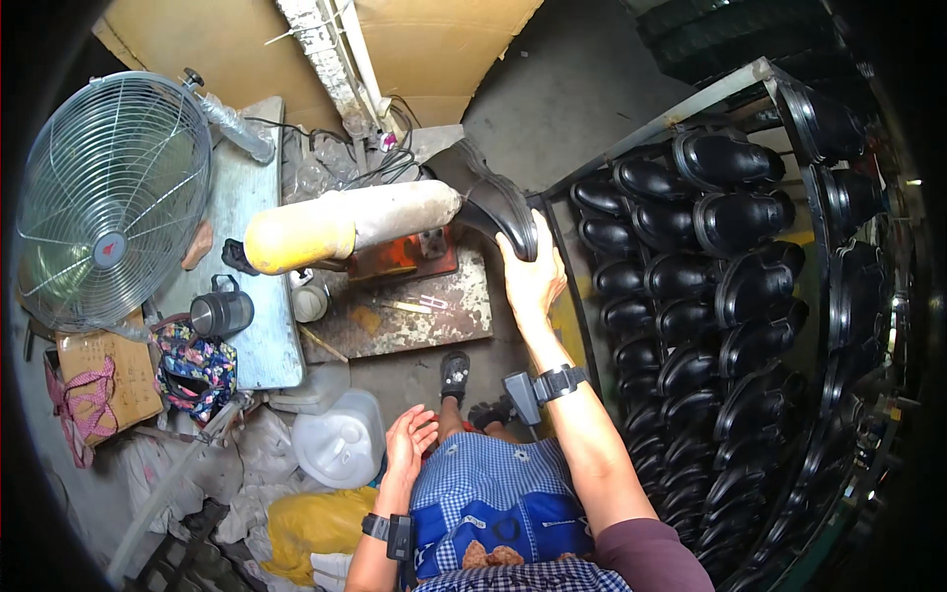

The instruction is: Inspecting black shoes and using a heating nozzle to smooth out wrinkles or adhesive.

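My right hand [536, 281] is stretched forward and closed around one end of a black shoe [499, 202], whose dark sole edge faces me. The shoe's other end is beside the pale tip of a padded post [395, 211], yellow at its far left end; I cannot tell whether they touch. Low in front of my checked apron, my left hand [409, 441] is empty, its fingers loosely bent and apart. Under the post, an orange-red box [390, 261] sits on a worn, stained worktable [464, 314].
On the right, a tall metal rack [681, 113] holds many black shoes [730, 158]. To the left stand a large fan [113, 197] and a pale blue bench [258, 340] with a dark mug [222, 311]. A cardboard box [123, 370], floral bag [197, 365] and plastic jug [338, 444] are nearby.
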`<state>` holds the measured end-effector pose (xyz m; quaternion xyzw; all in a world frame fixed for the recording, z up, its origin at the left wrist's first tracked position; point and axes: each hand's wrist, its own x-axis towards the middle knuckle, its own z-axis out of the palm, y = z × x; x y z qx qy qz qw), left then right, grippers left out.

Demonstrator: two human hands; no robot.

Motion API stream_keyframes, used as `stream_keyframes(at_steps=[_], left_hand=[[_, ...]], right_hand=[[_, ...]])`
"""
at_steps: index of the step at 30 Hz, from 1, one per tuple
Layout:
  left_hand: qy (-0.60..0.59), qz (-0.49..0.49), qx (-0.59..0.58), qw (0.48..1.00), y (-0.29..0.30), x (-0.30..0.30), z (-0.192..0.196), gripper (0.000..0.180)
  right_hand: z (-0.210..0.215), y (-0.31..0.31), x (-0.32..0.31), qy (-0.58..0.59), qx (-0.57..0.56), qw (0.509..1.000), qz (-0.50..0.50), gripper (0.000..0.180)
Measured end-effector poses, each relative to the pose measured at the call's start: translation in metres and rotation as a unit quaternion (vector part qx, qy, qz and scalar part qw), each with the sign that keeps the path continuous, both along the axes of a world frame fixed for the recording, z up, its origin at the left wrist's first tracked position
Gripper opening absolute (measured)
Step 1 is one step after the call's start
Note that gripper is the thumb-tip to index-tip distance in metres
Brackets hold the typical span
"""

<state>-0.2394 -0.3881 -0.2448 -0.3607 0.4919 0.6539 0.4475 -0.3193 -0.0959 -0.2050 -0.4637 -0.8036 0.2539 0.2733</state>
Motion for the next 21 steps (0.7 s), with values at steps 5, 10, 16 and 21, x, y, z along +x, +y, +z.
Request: stream_keyframes(at_steps=[5,10,16,21], left_hand=[[0.001,-0.004,0.001,1.000,-0.001,-0.002,-0.002,0.029],[-0.003,-0.018,-0.004,1.000,-0.001,-0.003,-0.003,0.029],[-0.003,-0.031,-0.011,0.999,-0.002,-0.001,-0.007,0.030],[-0.006,-0.033,-0.017,0.999,-0.001,-0.001,-0.007,0.030]], right_hand=[[-0.008,0.006,0.002,0.040,-0.129,0.990,-0.048,0.060],[-0.028,0.022,0.018,0.295,-0.634,0.679,-0.222,0.045],[-0.044,0.014,0.023,0.309,-0.707,0.594,-0.227,0.052],[-0.039,0.016,0.008,0.330,-0.721,0.575,-0.202,0.052]])
